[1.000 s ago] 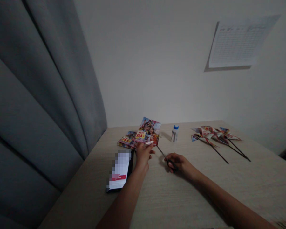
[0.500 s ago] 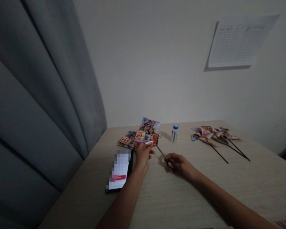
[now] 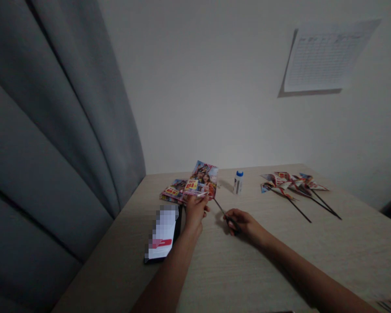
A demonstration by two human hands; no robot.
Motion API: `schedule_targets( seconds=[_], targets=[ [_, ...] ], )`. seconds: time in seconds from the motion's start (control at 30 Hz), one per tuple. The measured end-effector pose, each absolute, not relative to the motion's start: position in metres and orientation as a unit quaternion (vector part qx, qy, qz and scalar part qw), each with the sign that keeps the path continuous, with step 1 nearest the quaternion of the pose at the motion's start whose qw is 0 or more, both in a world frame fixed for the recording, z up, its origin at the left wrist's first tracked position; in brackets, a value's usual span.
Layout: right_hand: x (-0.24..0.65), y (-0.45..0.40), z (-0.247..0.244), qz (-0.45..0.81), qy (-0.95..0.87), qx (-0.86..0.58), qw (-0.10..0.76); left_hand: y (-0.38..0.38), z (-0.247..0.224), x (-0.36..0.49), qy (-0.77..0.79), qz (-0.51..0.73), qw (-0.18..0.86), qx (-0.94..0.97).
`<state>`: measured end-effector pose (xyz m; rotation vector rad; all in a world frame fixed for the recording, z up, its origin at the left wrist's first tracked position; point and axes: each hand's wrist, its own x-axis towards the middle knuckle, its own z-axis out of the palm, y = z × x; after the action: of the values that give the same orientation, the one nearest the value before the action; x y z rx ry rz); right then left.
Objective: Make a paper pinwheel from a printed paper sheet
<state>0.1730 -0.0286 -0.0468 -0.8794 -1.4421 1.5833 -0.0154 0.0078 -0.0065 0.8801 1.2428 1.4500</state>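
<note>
A colourful printed sheet of paper (image 3: 200, 178) is pinched at its lower edge by my left hand (image 3: 195, 211), tilted up above the table. My right hand (image 3: 243, 222) is closed around the dark handles of a pair of scissors (image 3: 220, 208). Their blades point up and left and meet the sheet's lower right corner; the tips are hidden at the paper. Just left of the held sheet, a stack of similar printed sheets (image 3: 172, 191) lies on the table, partly covered by it.
A phone (image 3: 163, 234) with a lit screen lies by my left forearm. Behind my hands stands a glue bottle (image 3: 238, 182) with a blue cap. Several paper pinwheels (image 3: 286, 182) on dark sticks lie to the right. A grey curtain (image 3: 68, 108) borders the table (image 3: 234, 274) on the left.
The held sheet has turned slightly, its right edge drawing in a little. Both hands keep nearly the same place and hold.
</note>
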Motion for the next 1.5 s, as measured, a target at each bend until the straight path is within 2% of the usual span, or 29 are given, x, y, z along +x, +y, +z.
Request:
schedule_targets(
  seconds=[1.07, 1.5],
  targets=[
    [0.1665, -0.0295, -0.0437, 0.663, -0.499, -0.346, 0.437, 0.0032, -0.0029, -0.0131, 0.497, 0.595, 0.498, 0.388],
    [0.1674, -0.0309, -0.0377, 0.646, -0.533, -0.346, 0.423, 0.0039, -0.0028, -0.0127, 0.499, 0.591, 0.499, 0.391]
  ],
)
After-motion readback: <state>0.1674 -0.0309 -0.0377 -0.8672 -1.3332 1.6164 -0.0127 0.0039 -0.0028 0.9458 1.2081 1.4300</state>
